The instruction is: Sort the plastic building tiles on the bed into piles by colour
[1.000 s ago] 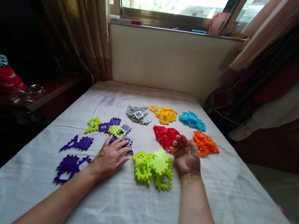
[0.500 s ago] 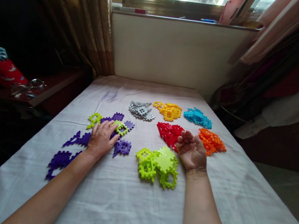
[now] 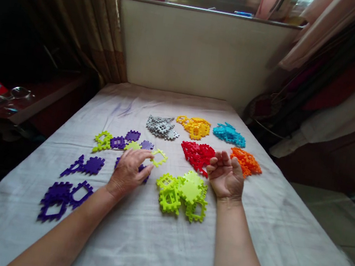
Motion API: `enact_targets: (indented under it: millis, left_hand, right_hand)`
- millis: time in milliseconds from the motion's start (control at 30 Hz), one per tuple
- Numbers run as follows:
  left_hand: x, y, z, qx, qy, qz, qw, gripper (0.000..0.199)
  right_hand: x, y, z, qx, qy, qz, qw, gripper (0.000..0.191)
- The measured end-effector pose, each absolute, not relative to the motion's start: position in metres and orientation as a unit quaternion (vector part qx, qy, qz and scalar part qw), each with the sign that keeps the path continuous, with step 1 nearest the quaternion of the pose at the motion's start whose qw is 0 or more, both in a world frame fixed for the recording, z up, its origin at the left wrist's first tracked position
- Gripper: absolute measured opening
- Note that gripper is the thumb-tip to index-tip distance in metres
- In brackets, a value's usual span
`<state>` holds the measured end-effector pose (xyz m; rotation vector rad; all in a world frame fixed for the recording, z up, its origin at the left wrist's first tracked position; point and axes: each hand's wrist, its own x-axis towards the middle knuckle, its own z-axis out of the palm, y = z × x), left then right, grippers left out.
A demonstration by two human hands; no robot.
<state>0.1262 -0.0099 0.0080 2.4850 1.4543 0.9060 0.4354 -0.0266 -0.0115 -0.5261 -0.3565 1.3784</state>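
Observation:
My left hand (image 3: 130, 168) is pinched on a lime-green frame-shaped interlocking tile (image 3: 164, 159), held above the sheet. Under and around that hand lie purple tiles (image 3: 94, 165), partly covered by it, and further lime tiles (image 3: 103, 140). Palm up, my right hand (image 3: 227, 177) rests beside the red tile pile (image 3: 197, 155) with its fingers loosely curled and nothing in the palm. Between the two hands sits a heap of lime-green tiles (image 3: 191, 187).
Along the far side are piles of grey tiles (image 3: 161, 127), yellow tiles (image 3: 197, 128) and blue tiles (image 3: 230, 134). Orange tiles (image 3: 246, 162) lie behind my right hand. Eyeglasses (image 3: 18, 93) stand on a dark side table at left. A wall panel (image 3: 186, 53) borders the far edge.
My left hand has picked up the lime frame tile from among the purple ones and shifted right with it. My right hand stays in place; the view has turned slightly.

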Motion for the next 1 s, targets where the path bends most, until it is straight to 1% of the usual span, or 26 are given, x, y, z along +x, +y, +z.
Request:
enact_targets:
  millis: [100, 167, 267, 367, 467, 533, 600, 667, 867, 1000]
  left_hand:
    - [0.149, -0.02, 0.001, 0.84, 0.444, 0.279, 0.139, 0.022]
    - [0.158, -0.024, -0.004, 0.846, 0.436, 0.264, 0.156, 0.025]
    - [0.159, -0.024, -0.009, 0.86, 0.426, 0.247, 0.135, 0.033]
    - [0.148, -0.02, -0.007, 0.863, 0.437, 0.24, 0.078, 0.035]
    - [0.129, -0.011, -0.004, 0.834, 0.499, 0.234, 0.009, 0.035]
    - [0.113, -0.002, -0.003, 0.791, 0.565, 0.233, -0.012, 0.038]
    - [0.099, 0.007, -0.004, 0.745, 0.626, 0.232, -0.005, 0.042]
    - [0.087, 0.015, -0.006, 0.724, 0.652, 0.225, 0.008, 0.041]
    - [0.08, 0.025, -0.008, 0.714, 0.665, 0.22, 0.017, 0.035]
    - [0.081, 0.024, -0.004, 0.711, 0.651, 0.266, 0.017, 0.035]
  right_hand:
    - [0.436, -0.028, -0.01, -0.227, -0.159, 0.619, 0.735, 0.016]
    - [0.436, -0.029, -0.01, -0.229, -0.163, 0.62, 0.733, 0.016]
    - [0.436, -0.028, -0.012, -0.233, -0.18, 0.617, 0.73, 0.016]
    - [0.438, -0.027, -0.015, -0.232, -0.191, 0.611, 0.732, 0.017]
    - [0.439, -0.027, -0.016, -0.234, -0.194, 0.611, 0.731, 0.016]
    - [0.439, -0.027, -0.015, -0.234, -0.194, 0.613, 0.729, 0.016]
    - [0.438, -0.027, -0.014, -0.232, -0.189, 0.616, 0.729, 0.016]
    - [0.437, -0.027, -0.013, -0.231, -0.18, 0.619, 0.729, 0.016]
    - [0.435, -0.028, -0.011, -0.236, -0.171, 0.617, 0.731, 0.014]
    - [0.434, -0.028, -0.01, -0.239, -0.168, 0.617, 0.731, 0.013]
